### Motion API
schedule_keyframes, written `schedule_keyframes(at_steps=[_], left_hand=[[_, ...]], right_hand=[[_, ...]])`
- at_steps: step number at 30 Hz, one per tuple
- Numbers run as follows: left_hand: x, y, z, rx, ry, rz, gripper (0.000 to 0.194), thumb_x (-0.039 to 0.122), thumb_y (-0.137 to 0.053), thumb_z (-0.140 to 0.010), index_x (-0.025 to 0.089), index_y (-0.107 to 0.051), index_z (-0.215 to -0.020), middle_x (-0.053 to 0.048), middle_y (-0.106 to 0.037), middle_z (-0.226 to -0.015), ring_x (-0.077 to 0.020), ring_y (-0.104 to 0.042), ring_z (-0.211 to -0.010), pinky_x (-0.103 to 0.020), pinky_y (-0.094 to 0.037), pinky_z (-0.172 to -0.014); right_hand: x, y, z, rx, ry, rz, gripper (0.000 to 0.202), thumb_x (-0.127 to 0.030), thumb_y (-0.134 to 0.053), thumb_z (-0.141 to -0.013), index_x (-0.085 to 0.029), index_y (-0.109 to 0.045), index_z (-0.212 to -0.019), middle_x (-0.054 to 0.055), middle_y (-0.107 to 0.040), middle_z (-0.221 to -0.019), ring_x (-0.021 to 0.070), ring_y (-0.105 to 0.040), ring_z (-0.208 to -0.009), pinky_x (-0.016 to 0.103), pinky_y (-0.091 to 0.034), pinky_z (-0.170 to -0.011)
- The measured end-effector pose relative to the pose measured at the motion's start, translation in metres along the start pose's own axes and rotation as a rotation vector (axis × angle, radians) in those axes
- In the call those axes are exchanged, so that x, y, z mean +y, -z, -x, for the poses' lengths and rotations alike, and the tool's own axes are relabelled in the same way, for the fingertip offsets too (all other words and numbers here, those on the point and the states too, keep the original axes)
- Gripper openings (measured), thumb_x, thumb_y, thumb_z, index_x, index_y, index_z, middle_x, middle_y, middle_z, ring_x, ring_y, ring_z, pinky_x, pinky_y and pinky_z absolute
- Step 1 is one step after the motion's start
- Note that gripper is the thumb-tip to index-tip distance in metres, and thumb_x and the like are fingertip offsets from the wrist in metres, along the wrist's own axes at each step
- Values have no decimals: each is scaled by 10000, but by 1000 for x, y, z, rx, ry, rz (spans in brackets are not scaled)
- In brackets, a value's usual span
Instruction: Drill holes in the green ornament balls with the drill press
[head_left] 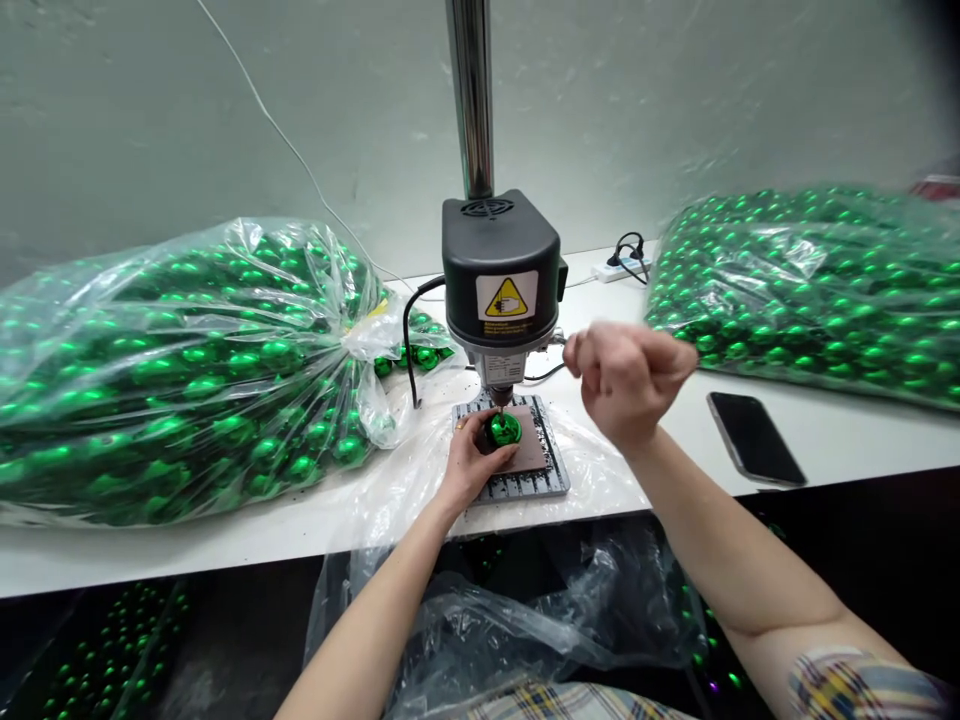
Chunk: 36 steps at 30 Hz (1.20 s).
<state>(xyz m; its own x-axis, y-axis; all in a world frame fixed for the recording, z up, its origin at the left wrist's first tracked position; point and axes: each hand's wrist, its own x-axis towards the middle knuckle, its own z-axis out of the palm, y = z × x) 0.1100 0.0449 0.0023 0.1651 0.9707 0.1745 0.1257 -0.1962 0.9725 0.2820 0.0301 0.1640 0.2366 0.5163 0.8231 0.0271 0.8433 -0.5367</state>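
A shiny green bauble (504, 430) sits on a brownish board (529, 452) over the slotted metal base of a small drill press (501, 265). My left hand (472, 455) pinches the bauble from its left and front, thumb and fingers around it. Directly above, the drill bit (502, 405) meets or nearly meets the bauble's top; contact is hard to tell. Right of the motor housing, my right hand (630, 380) is closed in a fist around the drill press's feed handle, most of which the fingers hide.
Big clear bags of green baubles stand left (187, 370) and right (810, 300). A phone (756, 438) lies near the right front edge. Behind it is a power strip (619, 268). Dark shavings litter the base, and clear plastic sheeting (495, 610) hangs over the table's front.
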Motion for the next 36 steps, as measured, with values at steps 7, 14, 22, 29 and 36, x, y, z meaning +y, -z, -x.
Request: schedule_keyframes(at_steps=[7,14,22,29,36], left_hand=[[40,5,49,95,0,-356,365,208,-817,-678,233,-664,-1009,-79,-664,-1004,-294,-589,-989,-433,-466,-902],[70,50,85,-308,140,-453,400,507,-793,-739,232,-660,-996,-53,-712,-950,-266,-663,-904,-370,-522,-785],[27,128,-107,222,-34,-612,244,124,-511,-846,162,-704,-989,-108,-737,-1000,-257,-677,-990,-408,-503,-967],[1,116,-174,-11,-45,-520,211,86,-738,-639,192,-719,-820,-74,-708,-1042,-274,-622,-1109,-420,-460,-1078],[9,138,-122,183,94,-252,330,341,-467,-945,164,-653,-1152,-91,-687,-997,-204,-642,-876,-354,-576,-773]], right_hand=[[-11,-18,-61,158,-261,-238,510,-256,-672,-870,-218,-383,-451,-59,-322,-409,73,-296,-360,278,-269,-359],[-13,-16,-55,161,-288,-202,449,-268,-653,-849,-214,-420,-469,-61,-340,-422,72,-311,-377,264,-293,-364],[-13,-17,-56,155,-254,-183,450,-282,-662,-849,-217,-417,-476,-56,-378,-420,79,-344,-359,273,-299,-346],[-13,-18,-55,153,-235,-201,446,-226,-630,-881,-216,-431,-482,-52,-378,-430,80,-343,-370,284,-309,-344],[-11,-16,-56,154,-215,-224,437,-214,-623,-884,-217,-442,-486,-57,-358,-430,78,-339,-387,272,-316,-332]])
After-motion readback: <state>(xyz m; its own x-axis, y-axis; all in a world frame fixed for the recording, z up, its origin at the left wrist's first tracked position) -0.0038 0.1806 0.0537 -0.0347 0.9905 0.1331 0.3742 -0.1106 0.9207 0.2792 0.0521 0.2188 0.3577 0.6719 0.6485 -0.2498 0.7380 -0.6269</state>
